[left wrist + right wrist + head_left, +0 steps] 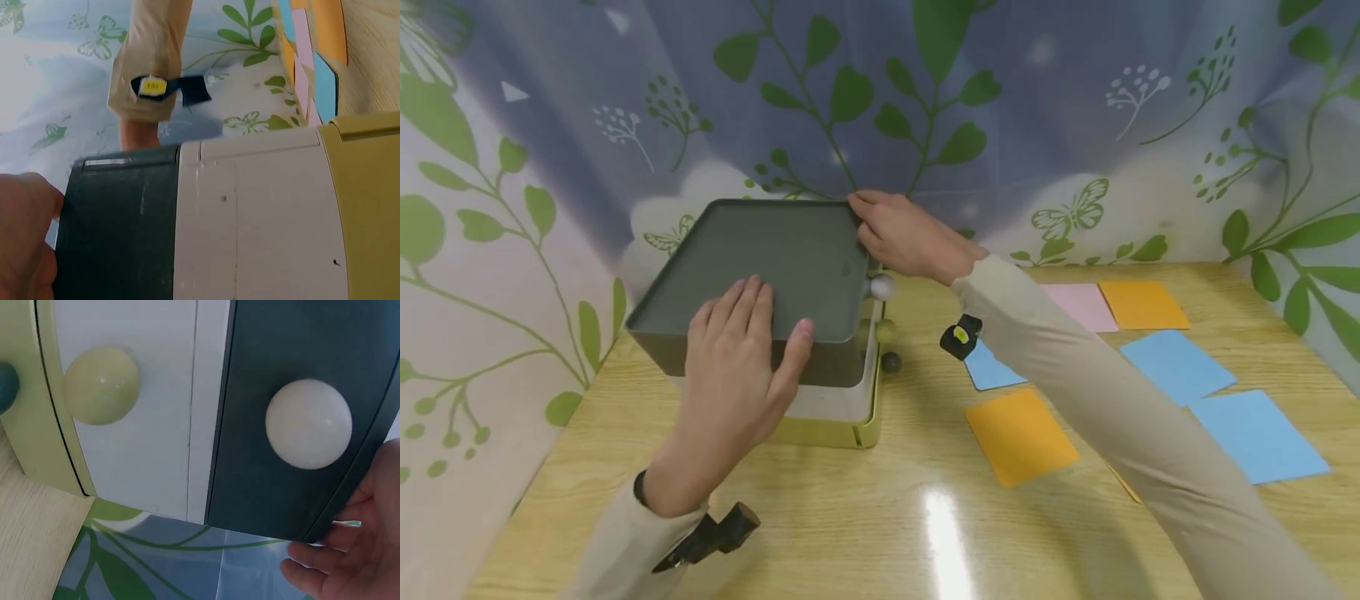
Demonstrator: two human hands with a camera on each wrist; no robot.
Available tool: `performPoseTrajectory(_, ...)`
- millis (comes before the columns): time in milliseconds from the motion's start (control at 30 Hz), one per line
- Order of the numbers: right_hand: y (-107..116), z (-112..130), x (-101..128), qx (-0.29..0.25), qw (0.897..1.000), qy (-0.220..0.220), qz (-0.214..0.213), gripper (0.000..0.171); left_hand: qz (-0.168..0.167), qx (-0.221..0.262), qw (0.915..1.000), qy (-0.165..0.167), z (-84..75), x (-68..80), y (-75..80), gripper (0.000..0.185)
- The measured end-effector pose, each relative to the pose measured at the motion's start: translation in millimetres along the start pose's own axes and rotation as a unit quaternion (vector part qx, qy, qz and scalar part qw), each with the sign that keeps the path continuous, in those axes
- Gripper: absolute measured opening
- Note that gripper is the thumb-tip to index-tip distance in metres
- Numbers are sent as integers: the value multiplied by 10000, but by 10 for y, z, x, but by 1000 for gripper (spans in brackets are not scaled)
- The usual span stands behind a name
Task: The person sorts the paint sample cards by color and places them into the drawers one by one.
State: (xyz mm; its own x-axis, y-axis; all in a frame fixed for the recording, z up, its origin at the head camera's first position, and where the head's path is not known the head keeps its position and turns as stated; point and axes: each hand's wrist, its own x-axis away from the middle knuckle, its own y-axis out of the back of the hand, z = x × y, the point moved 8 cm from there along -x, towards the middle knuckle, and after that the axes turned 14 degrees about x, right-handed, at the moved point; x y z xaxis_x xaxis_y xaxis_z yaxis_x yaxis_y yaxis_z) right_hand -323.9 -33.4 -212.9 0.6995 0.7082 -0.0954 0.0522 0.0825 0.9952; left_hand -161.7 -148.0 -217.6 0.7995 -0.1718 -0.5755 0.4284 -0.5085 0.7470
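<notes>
A three-tier desktop drawer unit (797, 258) stands on the table, its knobbed side turned to the right. The dark green tier is on top, above a white tier (269, 219) and a yellow-green tier (369, 206). Each front has a round knob: a white knob (309, 424), a yellow-green knob (102, 385) and a dark knob (6, 387). My left hand (733, 367) rests on the near part of the top, fingers straight and thumb spread over the near edge. At the far right corner, my right hand (902, 233) grips the dark tier, its fingers bent round the edge.
Right of the unit lie several coloured paper squares: an orange square (1021, 437), a pink square (1081, 306) and a blue square (1258, 435) among them. The right forearm passes over some of them. A leaf-patterned curtain (865, 108) hangs behind the wooden table (850, 517).
</notes>
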Motion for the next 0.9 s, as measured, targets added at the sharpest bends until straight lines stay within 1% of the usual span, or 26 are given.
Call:
performPoseTrajectory(67, 1, -27, 27, 59, 10000, 7, -3, 50, 74, 105, 9998, -118, 29, -25, -7, 80)
performPoseTrajectory(133, 0, -58, 56, 131, 9999, 6, 4, 51, 191, 240, 9993, -212, 63, -54, -18, 80)
performPoseTrajectory(300, 4, -119, 142, 202, 9998, 39, -29, 52, 532, 568, 9964, -335, 161, -121, -46, 69)
performPoseTrajectory(400, 7, -155, 187, 90, 9999, 41, -114, 53, 716, 675, 9946, -336, 218, -163, -52, 66)
performPoseTrajectory(533, 2, -201, 240, -190, 9996, -25, -230, 53, 923, 869, 9914, -340, 296, -220, -73, 63)
performPoseTrajectory(600, 10, -213, 268, -258, 9991, -87, -319, 53, 936, 994, 9898, -397, 334, -250, -80, 60)
performPoseTrajectory(667, 20, -221, 301, -294, 9985, -181, -416, 52, 871, 1134, 9884, -504, 365, -280, -79, 56)
performPoseTrajectory(800, 40, -208, 370, -260, 9972, -317, -622, 51, 673, 1316, 9855, -835, 424, -348, -80, 51)
performPoseTrajectory(900, 60, -192, 416, -253, 9959, -360, -795, 50, 602, 1495, 9809, -1092, 482, -414, -98, 50)
